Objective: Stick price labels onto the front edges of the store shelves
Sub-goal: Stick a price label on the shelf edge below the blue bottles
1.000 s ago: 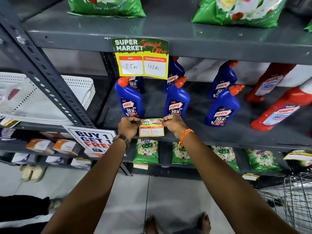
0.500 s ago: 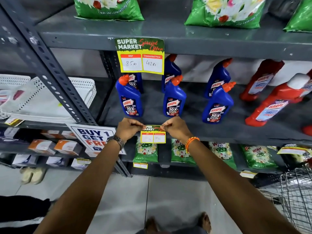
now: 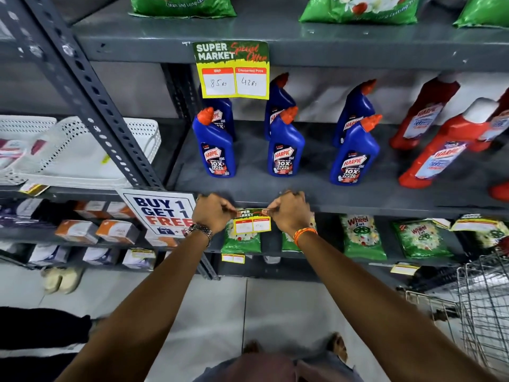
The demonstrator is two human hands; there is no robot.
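Observation:
A small green and yellow price label hangs against the front edge of the middle grey shelf. My left hand pinches its top left corner and my right hand pinches its top right corner. Both hands press at the shelf lip, below the blue Harpic bottles. A larger label of the same kind, marked 85 and 43, is stuck on the front edge of the shelf above.
A "Buy 1 Get 1 Free" sign hangs just left of my left hand. Red bottles stand to the right, green packets below. A wire trolley is at lower right, white baskets at left.
The label and both hands have come down slightly from the shelf top to its front edge. The camera has shifted a little left and nearer.

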